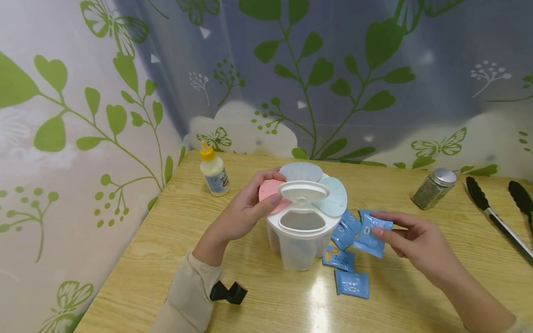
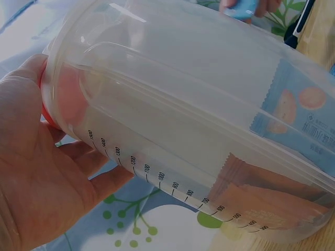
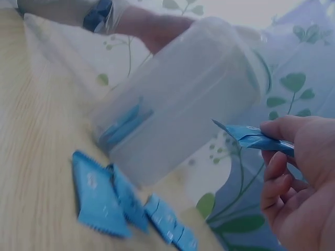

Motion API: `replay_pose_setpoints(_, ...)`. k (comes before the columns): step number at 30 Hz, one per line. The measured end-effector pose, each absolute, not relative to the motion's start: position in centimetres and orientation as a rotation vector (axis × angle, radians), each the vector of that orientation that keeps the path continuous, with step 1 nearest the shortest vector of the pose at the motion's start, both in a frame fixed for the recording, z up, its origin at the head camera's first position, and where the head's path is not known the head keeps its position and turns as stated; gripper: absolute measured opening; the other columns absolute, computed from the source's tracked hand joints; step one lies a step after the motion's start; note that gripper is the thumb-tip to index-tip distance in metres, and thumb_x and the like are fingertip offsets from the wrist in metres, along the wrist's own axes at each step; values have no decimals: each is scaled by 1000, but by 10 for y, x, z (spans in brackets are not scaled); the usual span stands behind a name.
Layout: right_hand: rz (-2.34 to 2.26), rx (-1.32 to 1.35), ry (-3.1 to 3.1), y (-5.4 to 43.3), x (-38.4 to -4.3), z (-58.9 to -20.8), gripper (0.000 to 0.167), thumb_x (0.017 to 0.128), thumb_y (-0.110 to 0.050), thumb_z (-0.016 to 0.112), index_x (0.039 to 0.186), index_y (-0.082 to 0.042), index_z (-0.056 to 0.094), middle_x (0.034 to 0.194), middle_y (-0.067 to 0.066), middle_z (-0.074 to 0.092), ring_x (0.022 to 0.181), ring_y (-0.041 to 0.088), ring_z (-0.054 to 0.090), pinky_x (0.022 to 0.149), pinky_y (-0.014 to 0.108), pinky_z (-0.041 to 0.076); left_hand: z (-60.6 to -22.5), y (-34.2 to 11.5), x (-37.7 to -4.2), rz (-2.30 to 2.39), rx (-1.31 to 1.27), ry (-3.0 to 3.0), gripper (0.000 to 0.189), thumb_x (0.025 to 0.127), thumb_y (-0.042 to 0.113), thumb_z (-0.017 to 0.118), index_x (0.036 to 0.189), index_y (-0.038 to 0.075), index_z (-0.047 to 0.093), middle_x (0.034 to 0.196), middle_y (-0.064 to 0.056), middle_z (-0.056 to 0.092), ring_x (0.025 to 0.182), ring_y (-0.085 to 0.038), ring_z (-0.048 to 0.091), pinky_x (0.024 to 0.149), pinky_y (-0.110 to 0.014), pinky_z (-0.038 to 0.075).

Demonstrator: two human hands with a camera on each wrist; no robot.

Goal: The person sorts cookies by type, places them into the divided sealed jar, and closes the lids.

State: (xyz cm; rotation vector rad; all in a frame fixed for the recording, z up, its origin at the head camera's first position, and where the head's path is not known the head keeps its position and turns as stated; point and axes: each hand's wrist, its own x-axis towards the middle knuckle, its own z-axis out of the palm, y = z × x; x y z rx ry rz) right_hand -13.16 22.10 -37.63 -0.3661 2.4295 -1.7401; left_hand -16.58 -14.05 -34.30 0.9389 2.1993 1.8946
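Fingers of the right hand (image 1: 420, 249) pinch a blue packet (image 1: 370, 238); those of the left hand (image 1: 245, 208) grip the tub (image 1: 300, 252) at its left, thumb on the pink lid (image 1: 270, 196). The tub stands on the desk (image 1: 258, 310), near flap (image 1: 304, 192) raised. Tongs (image 1: 510, 236) lie far right, a bottle (image 1: 215, 178) far left, a jar (image 1: 433, 189) left of the tongs. Other packets (image 1: 351, 283) lie right of the tub; some show inside.

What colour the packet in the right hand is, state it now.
The packet is blue; the head view shows it best.
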Motion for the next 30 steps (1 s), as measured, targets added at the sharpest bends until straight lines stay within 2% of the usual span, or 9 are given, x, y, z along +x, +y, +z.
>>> replay_pose_setpoints(3,-1750,-417,2454,217,-129,-368,31,97,-8,63,128,-12,65,57,-5,40,50,22,36,44,34,31,-342,-140,-166,1896,937,2201,36,103,21,49,135,6,42,142,-12,47,119,-19,54,98,-28,49)
replay_pose_setpoints(8,-1824,-509,2434,208,-125,-355,28,95,0,64,122,-6,67,70,-9,57,50,22,37,42,34,29,-342,-140,-165,1895,927,2199,35,103,20,49,135,7,42,142,-11,47,118,-18,54,97,-28,49)
replay_pose_setpoints(12,-1941,-562,2360,201,-124,-345,26,93,6,63,115,-5,69,71,-9,59,51,21,36,43,34,28,-343,-140,-165,1897,917,2195,35,103,20,48,135,7,42,144,-11,46,119,-18,54,97,-28,49)
replay_pose_setpoints(19,-2195,-790,2140,184,-129,-326,31,88,20,58,107,0,72,73,-5,62,50,19,33,43,33,24,-342,-139,-165,1896,923,2201,35,103,21,49,135,7,43,144,-11,46,123,-19,53,99,-28,48)
replay_pose_setpoints(24,-2132,-734,2218,166,-130,-304,25,89,11,64,107,-4,73,64,-4,53,50,18,34,43,33,27,-342,-140,-165,1887,919,2218,36,103,22,49,135,7,43,148,-9,43,124,-19,53,99,-28,48)
replay_pose_setpoints(26,-2114,-723,2225,158,-130,-297,23,90,8,66,108,-4,73,64,-5,55,50,18,35,43,33,28,-342,-141,-165,1886,918,2213,36,103,23,49,135,8,43,148,-10,43,122,-19,53,98,-28,49)
replay_pose_setpoints(30,-2098,-700,2232,144,-130,-287,22,90,2,70,110,-4,73,66,-8,59,51,16,39,43,33,33,-344,-141,-166,1875,922,2227,36,103,23,49,135,8,43,148,-9,43,131,-20,50,100,-28,48)
